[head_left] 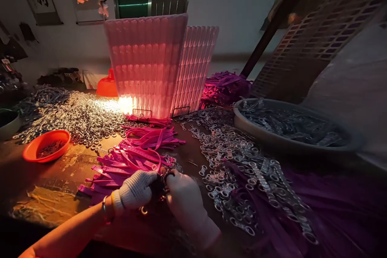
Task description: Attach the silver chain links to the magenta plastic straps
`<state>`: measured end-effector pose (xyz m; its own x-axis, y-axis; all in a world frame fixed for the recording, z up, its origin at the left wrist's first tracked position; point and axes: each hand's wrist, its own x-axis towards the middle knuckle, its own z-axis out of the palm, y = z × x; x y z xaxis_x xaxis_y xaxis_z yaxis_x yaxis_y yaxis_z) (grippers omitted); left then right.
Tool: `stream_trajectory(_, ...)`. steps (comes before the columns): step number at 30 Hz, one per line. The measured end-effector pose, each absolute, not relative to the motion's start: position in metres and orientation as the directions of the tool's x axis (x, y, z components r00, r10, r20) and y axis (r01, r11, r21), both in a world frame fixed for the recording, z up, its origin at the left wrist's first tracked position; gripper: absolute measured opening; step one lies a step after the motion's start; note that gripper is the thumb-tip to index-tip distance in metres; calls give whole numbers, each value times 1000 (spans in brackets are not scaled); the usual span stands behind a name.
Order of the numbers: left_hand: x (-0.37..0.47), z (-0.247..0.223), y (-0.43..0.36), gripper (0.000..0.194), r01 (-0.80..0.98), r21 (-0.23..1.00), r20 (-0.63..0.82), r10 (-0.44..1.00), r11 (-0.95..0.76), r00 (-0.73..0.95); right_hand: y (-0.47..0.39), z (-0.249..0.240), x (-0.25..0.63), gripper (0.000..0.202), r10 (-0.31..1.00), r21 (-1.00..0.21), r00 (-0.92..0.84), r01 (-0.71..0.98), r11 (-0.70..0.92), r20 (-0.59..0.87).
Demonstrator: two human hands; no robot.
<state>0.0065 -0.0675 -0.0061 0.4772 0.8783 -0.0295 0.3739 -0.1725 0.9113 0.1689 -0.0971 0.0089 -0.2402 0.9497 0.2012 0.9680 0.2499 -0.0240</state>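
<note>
- Magenta straps (130, 157) lie in an overlapping stack at mid-bench, just behind and to the left of the hands.
- Left hand (137, 189), in a dotted white glove, and right hand (184, 195), pale-covered, meet at the stack's near right side; both are narrowed, fingers bunched around something small and dark. Whether each grips it, I cannot tell.
- Orange bowl (26, 154), upright on the left, holds small reddish-brown pieces low inside.
- Grey basin (240, 123), wide and at the right, holds many metal pieces heaped inside its rim.
- Dark bowl (13, 129) is cut off by the left border; its inside is too dark to read.
- Bench (74, 165) wood shows between orange bowl and straps, and its near edge runs below at lower left.
- Right of the straps, a narrow strip of bench separates them from loose metal clasps (232, 153), which spread up to the basin.
</note>
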Motion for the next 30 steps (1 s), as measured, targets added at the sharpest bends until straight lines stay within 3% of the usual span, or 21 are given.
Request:
stream_trajectory(4,0,-5,-65,21,265,961,-193,886,83,422,-96,31,165,33,975,-120,-224,968,222,-4)
stream_trajectory(9,-9,-9,-67,24,386,910,-10,923,-152,385,-90,37,155,35,967,-108,-192,978,176,-168)
stream_trajectory(16,-7,-11,-59,18,456,839,36,867,-296,498,-84,27,153,20,934,85,-307,941,326,-184)
stream_trajectory(21,-29,30,-29,8,507,730,88,799,-458,595,-72,23,161,14,950,79,-293,950,302,-103)
stream_trajectory(26,-78,25,15,6,633,720,8,915,-285,404,-70,17,173,14,977,84,-175,979,186,-124)
stream_trajectory(30,-69,-2,19,21,465,876,-7,961,-127,275,-57,9,207,18,986,82,-119,988,129,-119)
